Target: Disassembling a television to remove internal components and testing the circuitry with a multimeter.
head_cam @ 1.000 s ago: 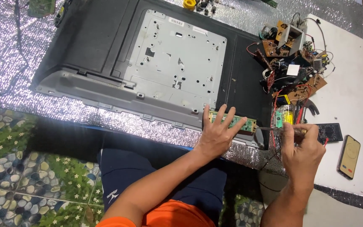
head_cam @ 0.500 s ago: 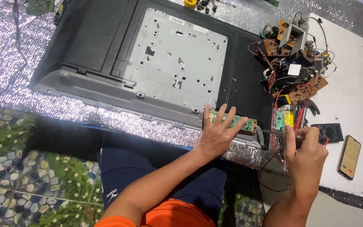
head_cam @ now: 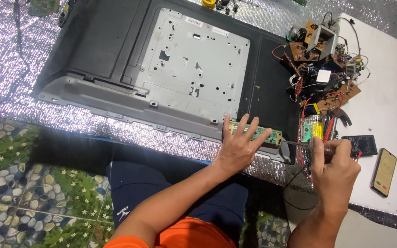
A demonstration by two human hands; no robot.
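Near the lower right corner of the big dark panel (head_cam: 97, 50) lying face down on the silver foil sheet (head_cam: 5, 59), my left hand (head_cam: 239, 147) lies flat and spread, fingers pressing down on a narrow green circuit strip (head_cam: 272, 136) that sits along the panel's bottom edge, just below the grey metal plate (head_cam: 194, 59). My right hand (head_cam: 334, 167) is clenched around a thin metal tool (head_cam: 295, 143), whose tip points left and reaches the right end of that strip; from here I cannot tell whether the tip quite touches it. Just beyond my right hand lies a yellow and green part (head_cam: 312, 128), and further up the white table (head_cam: 391, 92) a jumble of brown circuit boards and wires (head_cam: 325, 59). A small black meter (head_cam: 361, 145) and a phone (head_cam: 384, 171) lie to the right of my right hand, near the table's edge. To my judgement I am at the stage of working on the end of the strip while pinning it flat. What comes next seems to call for a steady left hand so the strip does not shift, and a careful, fine placing of the tool tip on that small end without slipping onto the panel beside it.
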